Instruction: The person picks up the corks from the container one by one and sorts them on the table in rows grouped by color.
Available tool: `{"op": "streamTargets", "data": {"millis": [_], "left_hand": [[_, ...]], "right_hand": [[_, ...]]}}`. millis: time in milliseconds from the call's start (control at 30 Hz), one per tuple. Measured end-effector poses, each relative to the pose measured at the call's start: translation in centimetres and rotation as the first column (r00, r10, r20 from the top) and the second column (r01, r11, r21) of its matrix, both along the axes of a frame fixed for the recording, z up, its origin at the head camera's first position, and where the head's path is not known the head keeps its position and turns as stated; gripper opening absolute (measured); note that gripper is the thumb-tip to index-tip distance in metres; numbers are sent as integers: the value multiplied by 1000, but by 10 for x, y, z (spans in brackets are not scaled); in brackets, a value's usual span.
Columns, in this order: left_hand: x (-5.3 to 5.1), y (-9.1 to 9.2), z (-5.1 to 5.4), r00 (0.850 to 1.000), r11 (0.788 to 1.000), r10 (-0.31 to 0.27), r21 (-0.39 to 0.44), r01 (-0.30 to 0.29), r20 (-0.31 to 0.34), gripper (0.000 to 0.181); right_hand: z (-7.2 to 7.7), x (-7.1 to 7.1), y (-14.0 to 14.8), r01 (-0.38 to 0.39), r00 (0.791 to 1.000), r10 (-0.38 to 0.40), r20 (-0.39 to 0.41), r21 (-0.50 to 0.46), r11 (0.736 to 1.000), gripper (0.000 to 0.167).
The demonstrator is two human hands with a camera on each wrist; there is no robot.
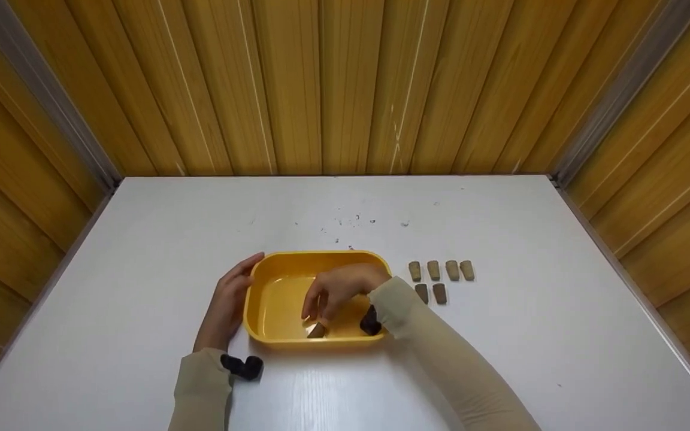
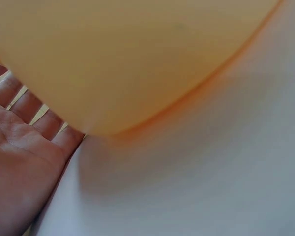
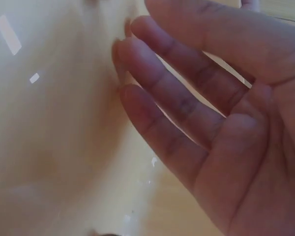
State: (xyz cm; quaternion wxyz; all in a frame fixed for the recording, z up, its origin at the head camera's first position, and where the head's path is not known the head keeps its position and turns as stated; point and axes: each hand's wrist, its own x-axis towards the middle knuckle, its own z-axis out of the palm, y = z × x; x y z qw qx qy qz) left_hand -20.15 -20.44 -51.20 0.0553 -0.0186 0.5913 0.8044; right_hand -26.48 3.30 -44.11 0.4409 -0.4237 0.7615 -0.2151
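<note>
A yellow plastic bin (image 1: 273, 344) stands on the white table. My left hand (image 1: 231, 296) rests along its left side, fingers extended against the outer wall; the palm (image 2: 24, 152) shows beside the bin wall (image 2: 123, 64) in the left wrist view. My right hand (image 1: 339, 290) reaches down inside the bin. Close under its thumb lies a small brown tapered plug (image 1: 317, 331), partly hidden by the near rim. A gap shows between the plug and the fingertips to its left. In the right wrist view the fingers (image 3: 174, 103) are spread and slightly bent, with nothing visible against the palm.
Right of the bin, several tan tapered plugs (image 1: 433, 270) stand in a row, with two brown ones (image 1: 439, 293) nearer me. Dark marks (image 1: 372, 221) speckle the table behind the bin. Wood-patterned panels (image 1: 345, 90) enclose the back and sides.
</note>
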Motion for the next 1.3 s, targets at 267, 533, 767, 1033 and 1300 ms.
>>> {"op": "streamTargets", "data": {"millis": [267,533,767,1033,1300], "left_hand": [[0,1,-1,1000,1000,-2,0,2,1,51],[-1,0,0,1000,1000,-2,17,2,-11,51],[-1,0,0,1000,1000,-7,26,7,-1,51],[-1,0,-2,1000,1000,-5,19,6,-21,51],[0,1,-1,1000,999,-17,43,18,-23,51]], "right_hand": [[-2,6,-6,-93,995,92,24,51,994,33],[-4,6,-8,-86,996,86,-6,63,994,23],[-3,4,-1,-50,996,55,-71,63,997,19],[5,1,8,19,998,-17,-60,37,999,17],[14,-1,17,35,994,-32,-108,30,999,17]]}}
